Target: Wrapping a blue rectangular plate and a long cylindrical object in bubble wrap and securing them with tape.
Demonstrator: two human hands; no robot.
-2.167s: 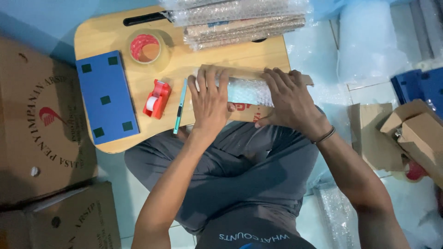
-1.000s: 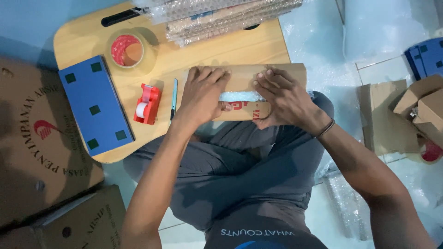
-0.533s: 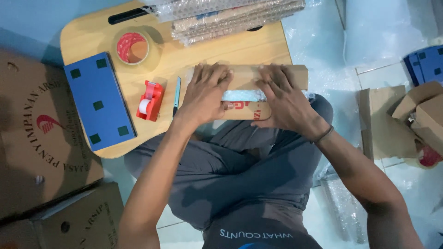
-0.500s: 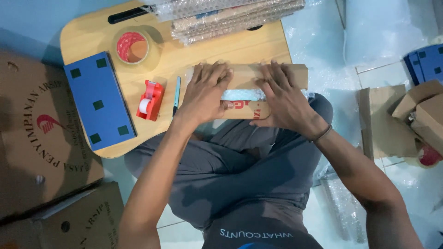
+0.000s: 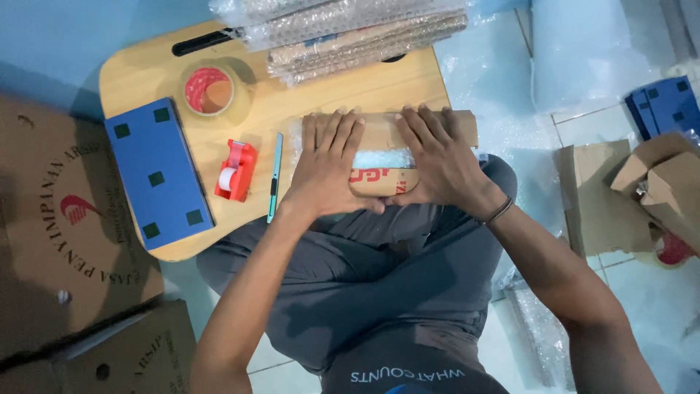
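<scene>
My left hand [image 5: 328,168] and my right hand [image 5: 437,160] press flat on a brown cardboard wrap [image 5: 379,135] folded around a bubble-wrapped item [image 5: 383,158] at the near edge of a wooden lap table [image 5: 350,87]. A strip of bubble wrap shows between the two cardboard flaps. My fingers spread over the upper flap; my thumbs hold the lower flap, which has red print.
On the table lie a blue box [image 5: 157,171], a red tape dispenser [image 5: 235,169], a teal cutter [image 5: 275,175], a roll of tape [image 5: 209,90] and stacked bubble-wrapped packages [image 5: 350,29]. Cardboard boxes [image 5: 65,219] sit left, more cardboard [image 5: 656,182] right.
The bubble-wrapped item got covered by cardboard flaps folded over it. Both hands have stayed on it, pressing the flaps closer together.
</scene>
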